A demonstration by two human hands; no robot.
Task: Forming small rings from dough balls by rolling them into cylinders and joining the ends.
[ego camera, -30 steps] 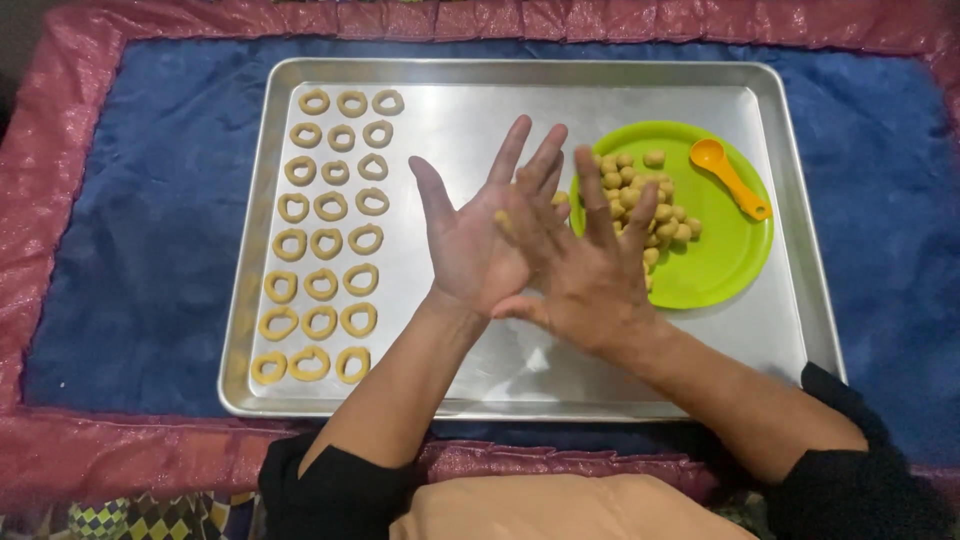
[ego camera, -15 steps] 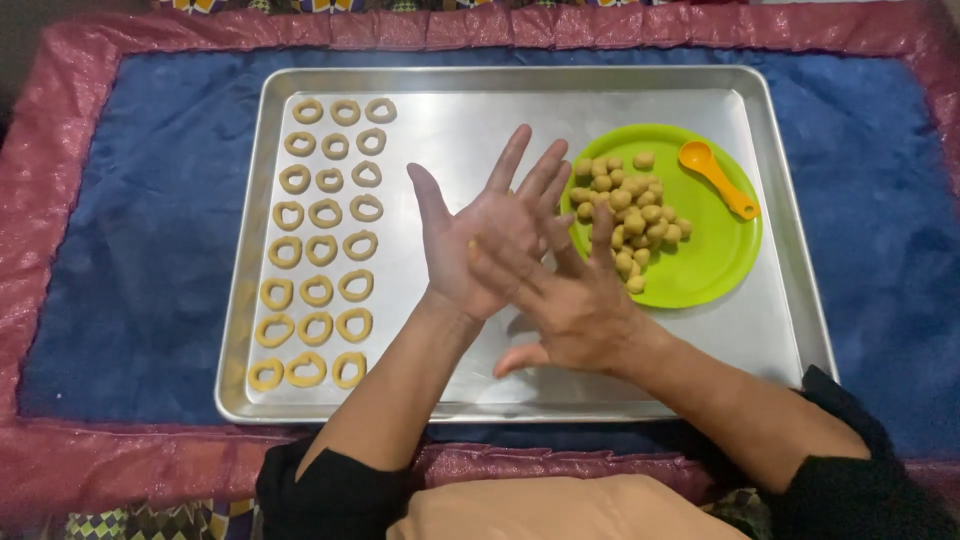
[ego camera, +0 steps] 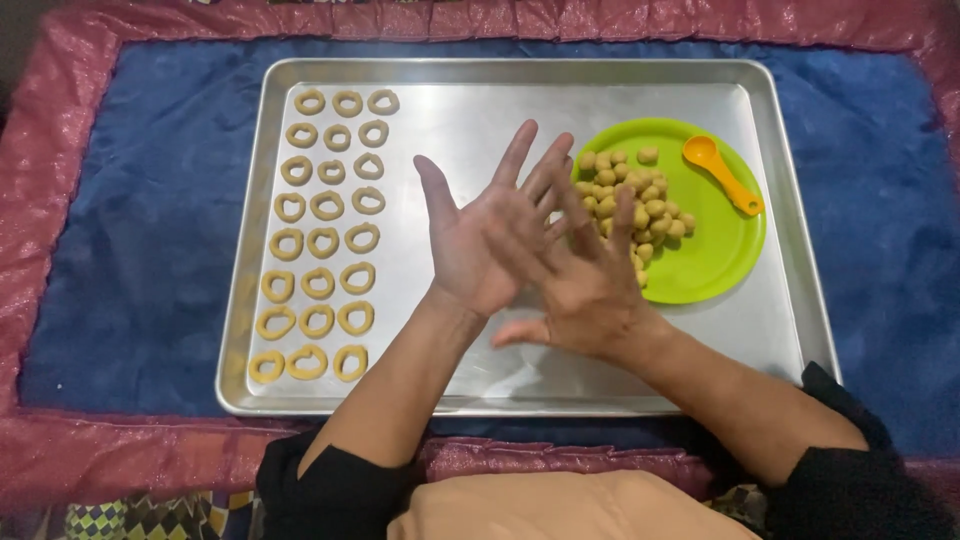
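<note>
My left hand (ego camera: 478, 245) is held palm up over the middle of a silver baking tray (ego camera: 500, 68), fingers spread. My right hand (ego camera: 592, 292) lies palm down across it, fingers apart, the two palms pressed together. Whatever is between the palms is hidden. Just right of my hands a lime green plate (ego camera: 715, 250) holds several small dough balls (ego camera: 640, 195) and an orange measuring spoon (ego camera: 722, 175). Several dough rings (ego camera: 325, 230) lie in three columns on the tray's left side.
The tray rests on a blue cloth (ego camera: 130, 220) with a shiny red border (ego camera: 100, 450). Bare tray metal shows between the rings and my hands. My black sleeves reach over the near edge.
My right hand has slid back toward me across the left palm. The left hand has stayed in about the same place.
</note>
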